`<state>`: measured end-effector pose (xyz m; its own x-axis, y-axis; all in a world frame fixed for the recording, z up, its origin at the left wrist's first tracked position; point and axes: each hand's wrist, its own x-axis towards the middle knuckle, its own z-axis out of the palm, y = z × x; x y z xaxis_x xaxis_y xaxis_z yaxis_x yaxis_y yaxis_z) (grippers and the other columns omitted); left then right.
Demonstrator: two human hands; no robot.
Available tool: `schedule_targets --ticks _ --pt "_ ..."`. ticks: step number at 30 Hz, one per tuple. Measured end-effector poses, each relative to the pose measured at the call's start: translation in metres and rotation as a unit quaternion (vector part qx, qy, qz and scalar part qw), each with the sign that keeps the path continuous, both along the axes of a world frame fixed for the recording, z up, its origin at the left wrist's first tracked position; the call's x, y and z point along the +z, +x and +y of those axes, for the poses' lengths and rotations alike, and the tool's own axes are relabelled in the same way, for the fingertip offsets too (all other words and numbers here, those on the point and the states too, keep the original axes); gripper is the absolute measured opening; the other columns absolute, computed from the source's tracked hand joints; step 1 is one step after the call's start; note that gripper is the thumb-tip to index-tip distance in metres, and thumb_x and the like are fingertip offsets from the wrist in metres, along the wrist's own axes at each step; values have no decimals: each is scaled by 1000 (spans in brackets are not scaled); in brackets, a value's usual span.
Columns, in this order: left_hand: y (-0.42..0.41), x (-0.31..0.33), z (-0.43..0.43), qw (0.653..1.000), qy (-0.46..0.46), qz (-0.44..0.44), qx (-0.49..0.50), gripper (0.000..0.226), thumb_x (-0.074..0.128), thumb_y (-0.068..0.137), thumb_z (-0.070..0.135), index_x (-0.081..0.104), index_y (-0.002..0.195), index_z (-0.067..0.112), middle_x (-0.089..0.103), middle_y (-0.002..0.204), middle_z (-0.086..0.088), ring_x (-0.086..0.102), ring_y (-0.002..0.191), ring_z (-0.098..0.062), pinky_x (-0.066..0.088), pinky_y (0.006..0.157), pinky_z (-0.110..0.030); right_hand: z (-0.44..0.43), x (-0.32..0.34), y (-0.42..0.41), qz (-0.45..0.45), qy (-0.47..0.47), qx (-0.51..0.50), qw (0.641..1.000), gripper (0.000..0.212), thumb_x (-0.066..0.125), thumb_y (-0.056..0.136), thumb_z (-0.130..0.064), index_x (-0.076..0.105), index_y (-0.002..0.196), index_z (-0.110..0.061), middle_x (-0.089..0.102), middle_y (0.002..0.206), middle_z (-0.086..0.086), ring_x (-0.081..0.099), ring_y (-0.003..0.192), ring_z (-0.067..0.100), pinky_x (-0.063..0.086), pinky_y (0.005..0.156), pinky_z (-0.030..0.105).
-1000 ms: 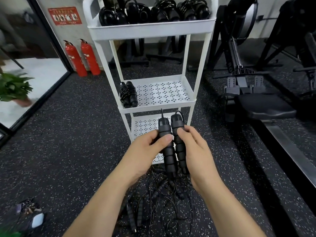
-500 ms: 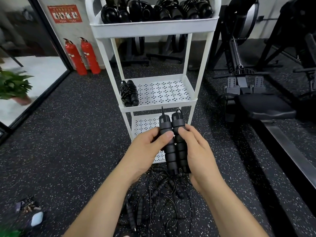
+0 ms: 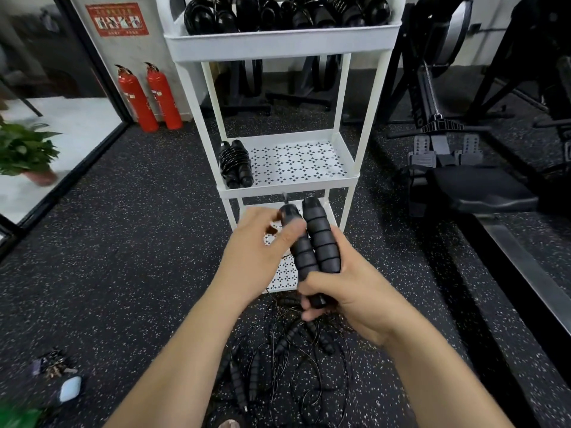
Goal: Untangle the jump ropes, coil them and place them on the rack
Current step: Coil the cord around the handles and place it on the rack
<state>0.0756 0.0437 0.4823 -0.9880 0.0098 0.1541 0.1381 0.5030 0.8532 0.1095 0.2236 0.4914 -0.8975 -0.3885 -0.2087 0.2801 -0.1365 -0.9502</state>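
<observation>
The step in hand looked like the start of coiling one rope. Its two black jump-rope handles (image 3: 318, 242) were held side by side, upright and touching, in front of the lowest shelf of the white rack (image 3: 287, 189). The right hand (image 3: 352, 301) gripped both handles near their lower ends, its fingers (image 3: 310, 316) curled tightly round the pair. The left hand (image 3: 256, 257), somewhat blurred, pinched the top of the left-hand handle, thumb laid across it, close to where the cord left the cap. Below the hands a tangle of ropes (image 3: 287, 359) lay spread on the speckled floor (image 3: 123, 242). Whether this rope's cord ran clear of that tangle could not be told. On the rack, the top shelf was packed with coiled ropes (image 3: 278, 13), and a single wound bundle (image 3: 236, 163) lay at the left of the middle shelf, with bare shelf beside it. Most of the task appeared done, and the floor pile was what remained. The next move probably called for the right hand to keep the handles clamped together while the left drew the cord up out of the pile. The left would then wind it snugly round the pair, watching for snags on neighbouring cords, before the bundle went beside the one on the middle shelf.
</observation>
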Motion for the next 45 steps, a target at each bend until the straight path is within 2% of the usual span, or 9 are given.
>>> schedule_targets --ticks 5,10,16,18,20,26,29,35,45 --pt "0 11 -5 989 31 145 -12 31 46 112 40 67 131 26 59 144 16 51 142 -10 40 118 -37 15 10 6 -2 46 151 987 84 66 85 18 54 144 -40 67 89 6 61 70 29 58 59 37" --pt "3 11 -6 986 130 84 -66 44 44 110 32 79 94 11 79 100 -4 73 104 -20 52 98 -45 25 16 9 5 52 195 979 76 65 78 17 51 144 -17 64 82 4 59 65 24 54 54 33" --pt "2 17 3 956 291 -25 31 54 40 114 50 70 75 28 55 71 -10 45 70 -23 39 70 -40 27 29 12 51 -72 168 982 80 62 78 27 63 137 -27 61 83 16 58 60 22 52 53 33" --pt "2 14 13 954 289 -53 55 60 37 114 52 63 78 13 47 67 -16 41 65 -22 35 63 -39 22 32 11 71 -100 121 985 67 64 74 23 65 126 -20 59 83 20 56 61 24 51 53 34" --pt "3 10 25 961 264 -62 48 66 38 112 57 58 84 1 48 71 -23 45 67 -22 38 65 -40 16 34 9 92 -97 66 989 59 64 72 22 60 124 -7 61 81 15 55 62 23 49 52 35" --pt "7 2 40 990 128 -33 -48 40 38 106 61 64 93 35 61 66 -1 46 58 -23 38 59 -49 11 47 -12 150 9 -65 986 55 60 75 28 63 115 -10 62 81 17 54 69 27 47 54 39" --pt "11 8 43 995 59 -44 -70 27 43 110 37 62 97 52 72 71 -4 52 54 -32 41 52 -47 10 50 -20 159 41 -75 983 51 64 68 15 62 112 -12 62 83 20 53 69 28 47 56 41" --pt "14 13 30 976 -147 -116 -113 41 47 97 8 54 77 44 70 80 5 61 64 -16 45 55 -32 9 31 -14 129 59 -71 987 55 68 66 8 63 116 -15 65 97 32 56 73 27 49 56 40" --pt "23 26 30 934 -256 -146 -203 25 42 114 43 61 101 32 59 75 8 54 63 -9 40 58 -33 38 19 -15 109 98 -105 984 56 67 80 21 51 119 -16 75 105 19 63 75 27 50 60 42"
